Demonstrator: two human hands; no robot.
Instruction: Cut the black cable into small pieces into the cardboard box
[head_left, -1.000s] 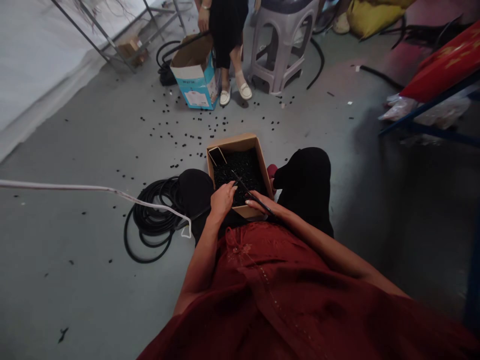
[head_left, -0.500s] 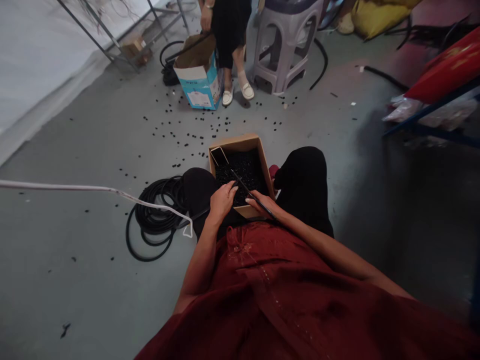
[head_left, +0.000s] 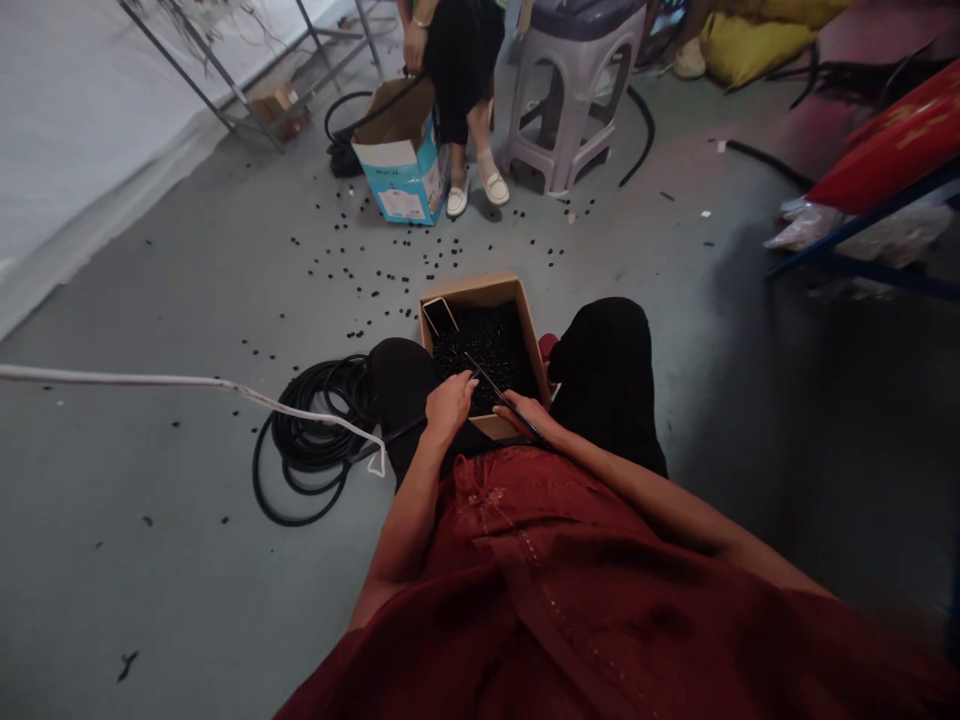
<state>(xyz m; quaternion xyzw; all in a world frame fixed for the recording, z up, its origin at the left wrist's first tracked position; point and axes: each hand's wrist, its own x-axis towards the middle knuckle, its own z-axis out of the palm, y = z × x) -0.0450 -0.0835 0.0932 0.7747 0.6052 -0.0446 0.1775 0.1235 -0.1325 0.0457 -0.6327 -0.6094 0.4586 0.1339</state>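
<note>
**Closed grips: your left hand (head_left: pixel 448 402) on black tubing (head_left: pixel 406 430), your right hand (head_left: pixel 526 412) on a thin dark tool (head_left: pixel 487 378)**

You hold the tubing's end close to the tool's tip, above an open cardboard box (head_left: pixel 471 290) between your knees; whether they touch, you cannot tell from here. Black pieces (head_left: pixel 484 345) cover the box's bottom. From your left hand the tubing runs across your leg toward a dark coil (head_left: pixel 319 400) on the grey floor (head_left: pixel 202 620). A white cord (head_left: pixel 262 398) crosses in from the left edge and ends in a bent loop by the coil. Ahead of you, small dark bits (head_left: pixel 376 294) litter the floor, up to a blue-and-white carton (head_left: pixel 401 185) where a seated co-worker's hand (head_left: pixel 415 48) hangs. Beside that person stands a grey plastic stool (head_left: pixel 559 130); farther right lie a yellow bag (head_left: pixel 754 45) and a red bundle (head_left: pixel 892 140).
</note>
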